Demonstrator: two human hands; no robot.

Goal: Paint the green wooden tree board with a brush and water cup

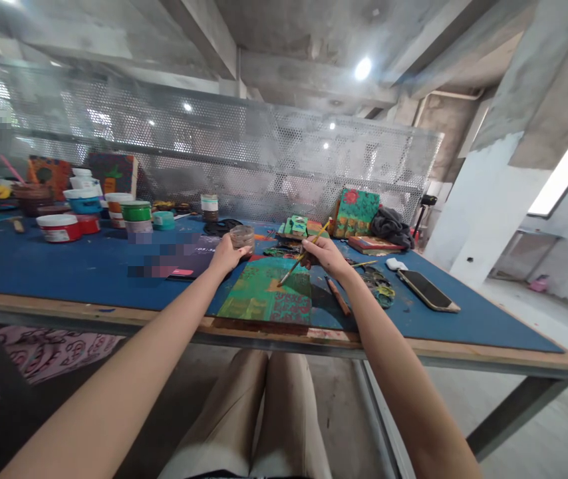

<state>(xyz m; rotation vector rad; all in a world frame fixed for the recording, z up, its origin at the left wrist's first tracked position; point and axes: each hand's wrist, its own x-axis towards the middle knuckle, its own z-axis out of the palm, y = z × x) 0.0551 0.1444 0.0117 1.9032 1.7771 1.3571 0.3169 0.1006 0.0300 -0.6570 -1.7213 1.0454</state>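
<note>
My right hand is closed around a thin paintbrush, whose tip meets an orange patch on the green painted board. That board lies flat at the table's front edge and carries green, yellow and dark patterned areas. With my left hand I grip a small clear cup of murky brownish liquid, just beyond the board's upper left corner. To the right of the board, partly beside my forearm, lies a brown-handled tool. Dark paint smears show behind the board.
Several paint jars stand at the left on the blue table. A tablet-like screen lies left of my left hand. On the right are a phone, a dark cloth and a floral painting. A perforated metal screen stands behind.
</note>
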